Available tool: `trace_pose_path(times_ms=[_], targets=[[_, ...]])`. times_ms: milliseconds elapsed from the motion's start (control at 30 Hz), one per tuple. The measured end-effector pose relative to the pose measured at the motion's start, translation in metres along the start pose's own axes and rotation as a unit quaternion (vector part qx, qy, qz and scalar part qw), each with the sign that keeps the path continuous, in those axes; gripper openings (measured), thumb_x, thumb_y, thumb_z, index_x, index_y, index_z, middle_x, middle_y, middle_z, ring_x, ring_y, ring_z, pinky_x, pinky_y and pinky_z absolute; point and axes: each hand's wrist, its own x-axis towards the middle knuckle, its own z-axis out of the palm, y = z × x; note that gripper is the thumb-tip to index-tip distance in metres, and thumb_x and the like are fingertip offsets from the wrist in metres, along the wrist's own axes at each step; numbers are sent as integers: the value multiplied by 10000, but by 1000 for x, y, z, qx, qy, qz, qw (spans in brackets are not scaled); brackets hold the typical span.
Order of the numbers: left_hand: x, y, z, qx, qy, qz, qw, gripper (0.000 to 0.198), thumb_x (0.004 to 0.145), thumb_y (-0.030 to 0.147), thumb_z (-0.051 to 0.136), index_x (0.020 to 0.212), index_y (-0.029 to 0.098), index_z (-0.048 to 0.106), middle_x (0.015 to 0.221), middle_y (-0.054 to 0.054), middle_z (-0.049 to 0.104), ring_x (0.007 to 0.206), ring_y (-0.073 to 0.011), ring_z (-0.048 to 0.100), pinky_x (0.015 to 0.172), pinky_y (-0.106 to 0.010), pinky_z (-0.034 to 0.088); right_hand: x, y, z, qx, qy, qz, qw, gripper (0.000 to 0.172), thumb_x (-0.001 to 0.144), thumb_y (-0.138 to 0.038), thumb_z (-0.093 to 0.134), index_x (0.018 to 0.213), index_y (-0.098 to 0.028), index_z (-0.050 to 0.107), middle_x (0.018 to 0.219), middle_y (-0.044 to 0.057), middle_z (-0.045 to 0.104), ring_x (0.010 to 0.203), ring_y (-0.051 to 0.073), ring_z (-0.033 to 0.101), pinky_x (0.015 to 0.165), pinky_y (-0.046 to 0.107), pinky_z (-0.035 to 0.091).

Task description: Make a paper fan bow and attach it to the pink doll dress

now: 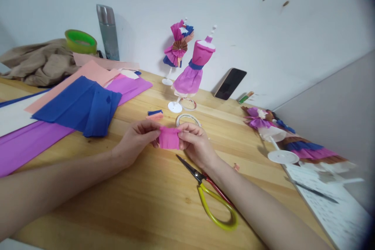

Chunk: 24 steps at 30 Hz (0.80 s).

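1. Centrally, a small pink piece (169,138) spans the gap between the two hands, its upper edge gathered into slight creases and its lower part hanging flat toward the viewer.
2. The left hand (136,142) pinches its left upper corner between thumb and fingers; the right hand (197,142) grips the opposite corner the same way. Whether the piece touches the wooden table (140,207) I cannot tell.
3. Just below the right hand lie scissors (200,177) with one yellow and one red handle, partly covered by the right forearm.
4. Directly beyond the hands are a roll of pale tape (187,115) and, to its left, small blue and peach strips (154,115).
5. Farther back stands a dress form (197,62) in pink and purple, with a blue waistband.
6. Well to the left, a blue sheet (74,105) lies over peach and purple ones.
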Motion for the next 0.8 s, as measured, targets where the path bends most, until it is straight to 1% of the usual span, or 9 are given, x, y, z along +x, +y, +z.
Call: trace_pose_path(times_ms=[67,133,233,300,400,500,567,700,800], targets=[[-1,0,-1,-17,-15,-10,1000,127,643,248,715,701,137,689,616,-6,656,564,-101,575,548,-205,495,-1,-1,0,-2,-8,-4,1000,79,598,-207,717,670,-182,697,452,-28,597,381,78,493,412,183,385],[-1,-1,-2,-45,-17,-26,998,227,675,345,713,752,134,687,656,-27,666,601,-122,600,548,-215,505,-2,-2,0,-10,-15,-17,1000,76,619,-235,701,671,-179,705,464,-17,604,399,89,507,427,199,398],[1,-2,-2,-69,-19,-68,995,439,705,539,679,910,150,659,716,-44,673,620,-149,620,523,-234,510,-3,-2,0,-24,-14,-44,999,150,654,-317,718,655,-167,706,481,-2,601,413,100,505,431,220,398],[1,-2,-2,-45,-43,-87,994,488,694,583,682,903,143,646,717,-48,665,611,-146,614,516,-234,512,-4,0,0,-34,-14,-59,998,215,673,-368,743,647,-162,691,498,-3,599,421,98,500,431,221,392],[1,0,0,26,-62,-98,993,399,633,476,771,765,127,628,651,-26,641,572,-113,586,523,-204,504,-5,3,0,-65,-23,-75,995,227,690,-355,773,652,-163,657,517,-21,595,434,83,503,447,205,396],[-1,2,3,57,-48,-100,992,303,607,367,776,676,127,604,578,4,614,508,-82,550,502,-180,479,-7,3,2,-113,-20,-78,990,202,680,-300,789,681,-170,634,532,-38,587,445,79,517,458,198,409],[-2,2,3,50,-38,-96,993,270,628,352,736,622,132,579,542,8,604,480,-78,540,485,-179,468,-8,2,4,-130,-16,-75,989,204,674,-297,788,745,-175,641,545,-45,589,443,80,523,459,201,417],[-2,-1,2,43,-33,-91,994,259,657,353,694,598,139,561,518,4,604,466,-86,544,476,-187,466,-8,1,6,-127,-11,-57,990,301,654,-321,791,881,-173,660,565,-55,590,423,61,486,440,192,390],[-3,-2,2,50,-34,-78,995,267,673,364,685,606,134,568,527,6,598,471,-84,542,487,-193,473,-7,1,6,-132,-18,-37,990,293,643,-357,793,806,-154,658,524,-52,576,403,53,451,419,186,344]])
